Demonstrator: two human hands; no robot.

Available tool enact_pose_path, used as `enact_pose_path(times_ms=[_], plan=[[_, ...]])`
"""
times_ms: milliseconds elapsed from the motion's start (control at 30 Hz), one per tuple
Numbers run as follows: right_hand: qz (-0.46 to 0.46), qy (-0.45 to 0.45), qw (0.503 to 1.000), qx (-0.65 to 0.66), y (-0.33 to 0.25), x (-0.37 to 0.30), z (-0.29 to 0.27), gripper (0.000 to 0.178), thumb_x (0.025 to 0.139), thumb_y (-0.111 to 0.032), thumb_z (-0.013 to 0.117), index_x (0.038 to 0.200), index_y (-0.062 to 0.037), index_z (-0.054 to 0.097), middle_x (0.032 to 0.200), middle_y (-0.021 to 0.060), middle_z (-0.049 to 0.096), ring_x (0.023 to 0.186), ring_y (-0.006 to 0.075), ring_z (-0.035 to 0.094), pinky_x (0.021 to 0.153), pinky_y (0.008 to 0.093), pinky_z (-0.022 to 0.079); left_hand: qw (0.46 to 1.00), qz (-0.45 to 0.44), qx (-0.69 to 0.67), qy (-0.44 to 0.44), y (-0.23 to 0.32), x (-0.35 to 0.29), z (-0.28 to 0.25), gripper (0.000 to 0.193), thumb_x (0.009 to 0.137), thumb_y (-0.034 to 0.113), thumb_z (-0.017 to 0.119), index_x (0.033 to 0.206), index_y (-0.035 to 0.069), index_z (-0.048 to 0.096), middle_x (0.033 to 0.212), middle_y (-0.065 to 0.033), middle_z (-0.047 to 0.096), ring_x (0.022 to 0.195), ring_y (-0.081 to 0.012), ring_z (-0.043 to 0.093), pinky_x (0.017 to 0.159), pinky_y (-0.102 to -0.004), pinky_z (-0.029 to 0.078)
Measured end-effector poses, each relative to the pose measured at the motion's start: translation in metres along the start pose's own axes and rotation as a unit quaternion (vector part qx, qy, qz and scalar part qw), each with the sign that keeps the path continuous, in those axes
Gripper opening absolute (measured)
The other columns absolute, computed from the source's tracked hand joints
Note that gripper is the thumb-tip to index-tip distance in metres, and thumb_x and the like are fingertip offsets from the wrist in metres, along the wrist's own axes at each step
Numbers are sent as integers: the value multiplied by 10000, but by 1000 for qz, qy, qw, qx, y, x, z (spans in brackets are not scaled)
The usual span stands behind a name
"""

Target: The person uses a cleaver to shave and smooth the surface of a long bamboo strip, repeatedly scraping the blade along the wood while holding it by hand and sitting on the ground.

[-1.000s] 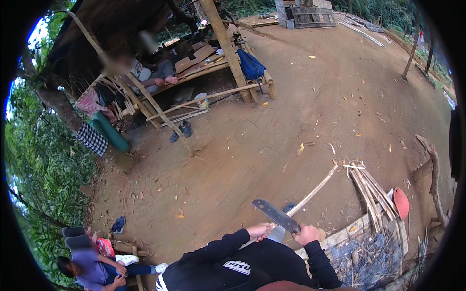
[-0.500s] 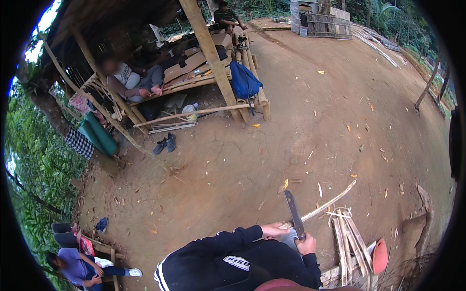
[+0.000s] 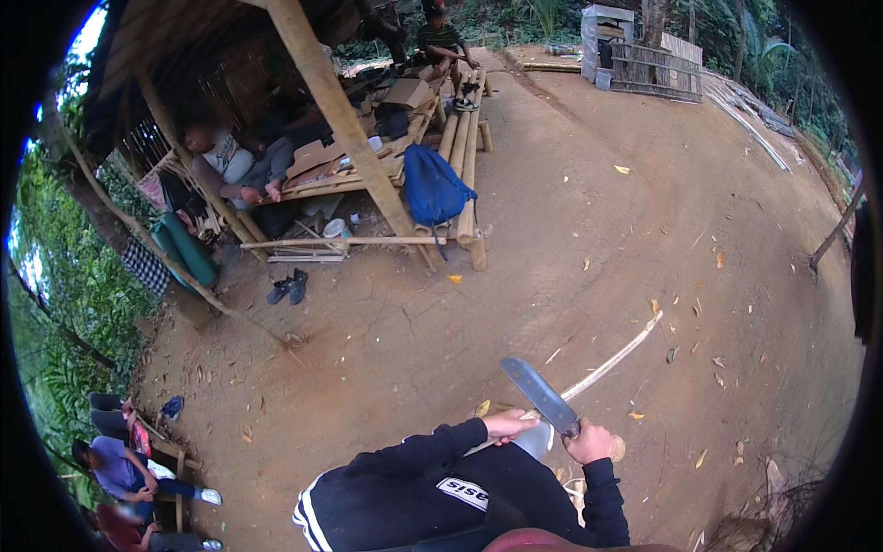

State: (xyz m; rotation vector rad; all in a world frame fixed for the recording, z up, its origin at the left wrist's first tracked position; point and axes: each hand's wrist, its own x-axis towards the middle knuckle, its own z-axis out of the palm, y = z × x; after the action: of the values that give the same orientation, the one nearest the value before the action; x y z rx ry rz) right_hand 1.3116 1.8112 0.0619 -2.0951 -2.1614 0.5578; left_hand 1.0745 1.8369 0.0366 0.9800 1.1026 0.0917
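Observation:
My left hand (image 3: 510, 425) is closed round the near part of a long, pale, slightly curved wooden or bamboo strip (image 3: 618, 356). The strip's free end points away to the upper right. In my right hand (image 3: 589, 443) is the handle of a machete (image 3: 536, 386), its rounded end poking out beyond the fist. The dark, broad blade slants to the upper left and crosses the strip just ahead of my left hand. Whether the edge touches the strip, I cannot tell.
Bare earth with scattered leaves spreads ahead. A bamboo shelter with a platform (image 3: 317, 187) stands at the left, people sitting on it. A blue backpack (image 3: 434, 187) leans at its corner, and dark shoes (image 3: 288, 287) lie nearby. More people sit at the lower left.
The view has shifted, so the shelter sits further left and the slat bundle at the lower right is mostly out of sight. The machete blade has tipped from nearly upright toward the left.

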Motion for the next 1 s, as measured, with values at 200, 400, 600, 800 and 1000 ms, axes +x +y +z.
enact_pose_path(times_ms=[200,400,600,800,1000], plan=[[39,-35,999,-4,149,127,-33,431,682,-417,694,922,-67,620,760,196,667,742,382,660,688,482,530,999,-11,39,-32,117,181,26,463,914,553,462,1048,110,451,594,39,375,418,-44,364,334,-226,299],[224,-8,967,120,302,218,-96,465,694,-461,689,942,-72,633,794,201,669,790,383,659,733,478,526,984,-58,139,-91,290,365,72,360,943,444,492,1033,105,409,583,41,381,394,-44,348,321,-224,297],[361,89,881,293,481,256,-145,460,687,-424,682,940,-42,646,857,215,667,856,399,640,781,465,511,941,-42,257,-215,447,537,181,318,960,377,479,1005,66,426,576,24,400,384,-73,349,320,-261,295],[391,143,839,350,701,331,-158,410,695,-415,677,938,-85,656,870,208,670,869,380,647,768,465,514,909,-8,338,-242,575,724,301,283,943,361,535,936,91,451,551,23,416,382,-77,372,336,-250,306],[381,125,899,175,847,378,-288,286,690,-278,610,903,-88,639,732,179,663,714,369,664,602,484,526,904,-113,303,-278,717,836,374,262,956,327,526,930,79,443,578,19,424,422,-81,385,369,-243,313]])
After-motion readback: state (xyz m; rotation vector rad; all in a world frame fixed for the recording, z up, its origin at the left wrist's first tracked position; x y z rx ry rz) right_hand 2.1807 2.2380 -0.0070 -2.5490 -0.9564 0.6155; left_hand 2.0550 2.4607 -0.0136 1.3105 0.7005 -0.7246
